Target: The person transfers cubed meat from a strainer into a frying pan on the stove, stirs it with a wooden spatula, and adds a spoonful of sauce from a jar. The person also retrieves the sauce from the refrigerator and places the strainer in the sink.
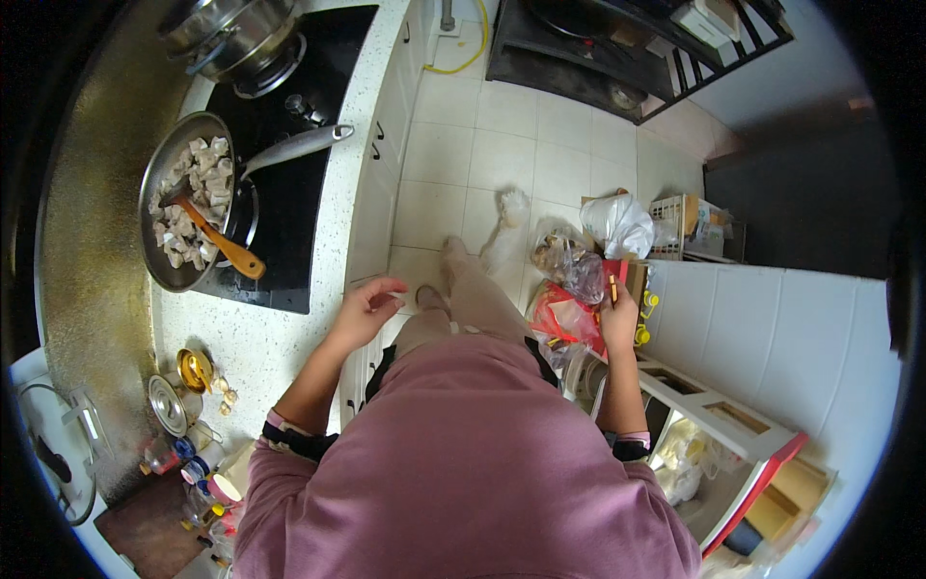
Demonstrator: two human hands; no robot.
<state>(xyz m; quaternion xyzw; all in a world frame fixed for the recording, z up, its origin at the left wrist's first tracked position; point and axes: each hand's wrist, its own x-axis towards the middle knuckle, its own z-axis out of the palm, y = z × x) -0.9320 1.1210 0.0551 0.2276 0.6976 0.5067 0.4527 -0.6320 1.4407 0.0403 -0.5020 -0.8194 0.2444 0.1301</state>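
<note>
My left hand hangs at the edge of the speckled worktop, fingers curved and apart, with nothing in it. My right hand grips a small light-brown stick-like thing; what it is, I cannot tell. It is above plastic bags on the floor. On the black glass hob sits a frying pan with its handle towards the worktop's front. Pale chunks of meat lie in the pan. A wooden-handled spatula rests in them, its handle over the pan's rim.
A steel pot stands on the far burner. Jars, bottles and a lidded metal pot crowd the worktop beside garlic. A small white dog is on the tiled floor by my feet. A black rack stands beyond; a white shelf unit is at right.
</note>
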